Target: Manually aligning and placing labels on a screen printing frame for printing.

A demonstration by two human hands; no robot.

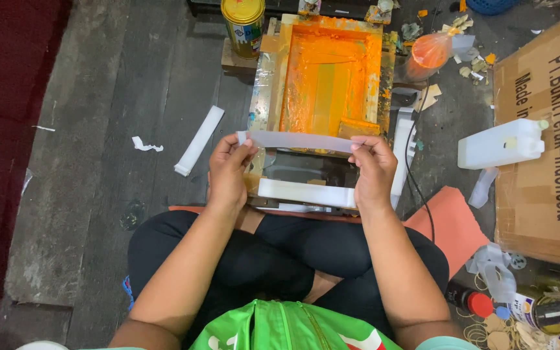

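Tension matters here: left hand (228, 170) and right hand (372, 170) each pinch an end of the white strip (299, 140), held level just short of the orange-inked screen frame (329, 74) beyond both hands.

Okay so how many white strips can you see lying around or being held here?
3, maybe more hidden. One strip stretched between left hand and right hand; a stack below it; one on the floor left.

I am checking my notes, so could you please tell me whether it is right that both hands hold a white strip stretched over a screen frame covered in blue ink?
Not quite: the ink on the screen frame is orange, not blue, as the head view shows. The rest holds: the left hand and right hand hold a white strip stretched between them over the frame.
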